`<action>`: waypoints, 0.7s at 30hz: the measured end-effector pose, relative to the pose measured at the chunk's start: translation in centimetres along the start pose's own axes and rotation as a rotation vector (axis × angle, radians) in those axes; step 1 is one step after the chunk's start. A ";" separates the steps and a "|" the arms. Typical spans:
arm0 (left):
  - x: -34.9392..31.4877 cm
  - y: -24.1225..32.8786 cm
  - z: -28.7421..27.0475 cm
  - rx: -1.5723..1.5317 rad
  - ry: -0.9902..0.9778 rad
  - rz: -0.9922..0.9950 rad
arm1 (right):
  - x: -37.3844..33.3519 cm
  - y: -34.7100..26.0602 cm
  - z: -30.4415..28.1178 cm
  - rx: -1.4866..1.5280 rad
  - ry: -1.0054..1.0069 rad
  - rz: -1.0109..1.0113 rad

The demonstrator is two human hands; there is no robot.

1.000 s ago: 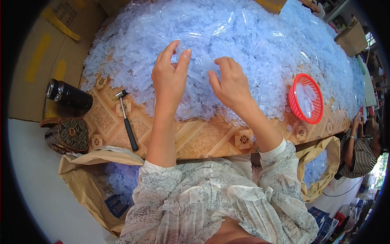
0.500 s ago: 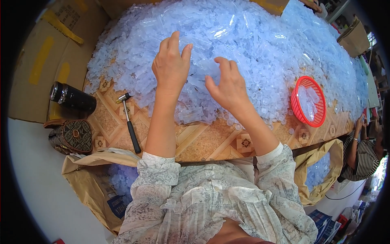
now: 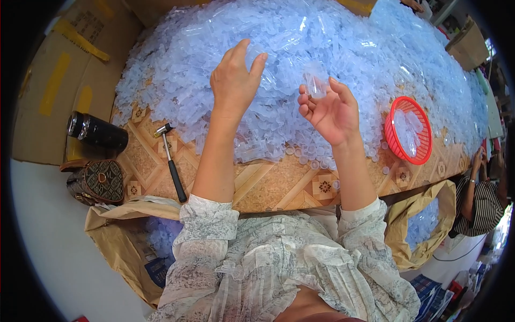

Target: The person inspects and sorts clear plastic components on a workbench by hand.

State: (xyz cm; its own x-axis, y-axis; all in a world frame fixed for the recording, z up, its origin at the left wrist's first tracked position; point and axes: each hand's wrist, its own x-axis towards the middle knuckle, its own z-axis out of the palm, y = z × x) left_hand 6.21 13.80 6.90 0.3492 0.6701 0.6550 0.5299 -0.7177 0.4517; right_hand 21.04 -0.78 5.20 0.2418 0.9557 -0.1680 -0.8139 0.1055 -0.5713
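Observation:
A large heap of clear, bluish plastic pieces (image 3: 279, 48), many of them tube-like, covers most of the patterned table (image 3: 257, 185). Over the heap's middle is my left hand (image 3: 235, 80), back upward, thumb and fingers apart, with nothing visible in it. To its right, my right hand (image 3: 335, 110) is turned palm up, and its fingertips and thumb hold a clear plastic piece (image 3: 315, 85). That piece blends with the heap behind it, so its exact shape is hard to make out.
A red basket (image 3: 390, 134) with clear pieces stands at right. A hammer (image 3: 173, 172), black flask (image 3: 99, 131) and patterned bag (image 3: 96, 182) lie at left. Paper sacks (image 3: 104, 225) hang below the edge. Cardboard (image 3: 40, 102) walls the left. Another person (image 3: 479, 206) sits far right.
My right hand has turned from palm down to palm up, moved right, and now shows a clear piece in its fingers. My left hand has shifted slightly right.

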 end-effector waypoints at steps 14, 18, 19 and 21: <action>2.1 -0.3 1.6 0.293 0.063 0.168 | -0.5 0.3 1.3 -0.052 -0.013 -0.136; 2.8 -0.2 3.7 0.167 -0.009 0.293 | -0.5 0.7 1.3 -0.206 0.001 -0.257; 2.7 -0.2 4.2 0.150 -0.009 0.296 | -0.4 0.8 1.4 -0.271 0.012 -0.305; 2.7 0.1 5.3 0.125 -0.011 0.304 | -0.5 0.9 1.5 -0.337 0.029 -0.359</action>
State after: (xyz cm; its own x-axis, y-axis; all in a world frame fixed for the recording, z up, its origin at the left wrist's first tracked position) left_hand 11.29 16.57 5.54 0.5135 0.4315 0.7417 0.4908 -0.8567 0.1586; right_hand 19.42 -0.72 5.98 0.4941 0.8668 0.0675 -0.4616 0.3273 -0.8245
